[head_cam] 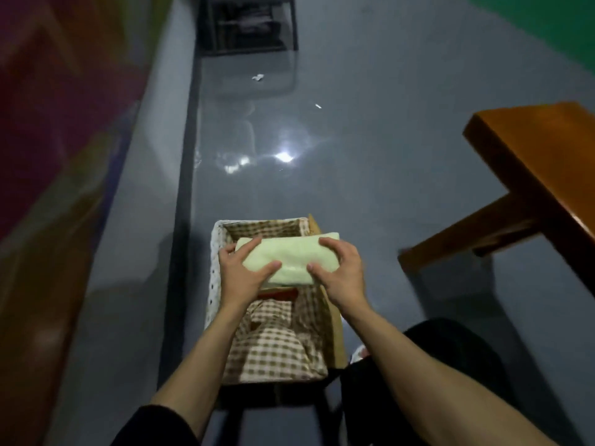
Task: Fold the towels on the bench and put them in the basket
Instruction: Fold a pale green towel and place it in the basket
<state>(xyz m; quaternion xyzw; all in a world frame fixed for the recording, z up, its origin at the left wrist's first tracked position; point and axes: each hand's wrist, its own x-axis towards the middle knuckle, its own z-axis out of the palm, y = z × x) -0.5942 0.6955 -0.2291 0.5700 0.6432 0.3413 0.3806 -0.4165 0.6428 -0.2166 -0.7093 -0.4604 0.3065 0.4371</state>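
A folded pale green towel (291,255) is held over the far half of the basket (212,278). The basket is rectangular, with a white wall and a brown checked cloth lining. My left hand (240,273) grips the towel's left end and my right hand (341,272) grips its right end, thumbs on top. Something red (278,293) shows in the basket just under the towel's near edge. The wooden bench (541,175) stands to the right; no towels show on the part in view.
The basket sits on a glossy grey floor with light glare ahead. A colourful wall runs along the left. A dark metal frame (248,24) stands far ahead. My dark-clothed knee (450,349) is at the lower right.
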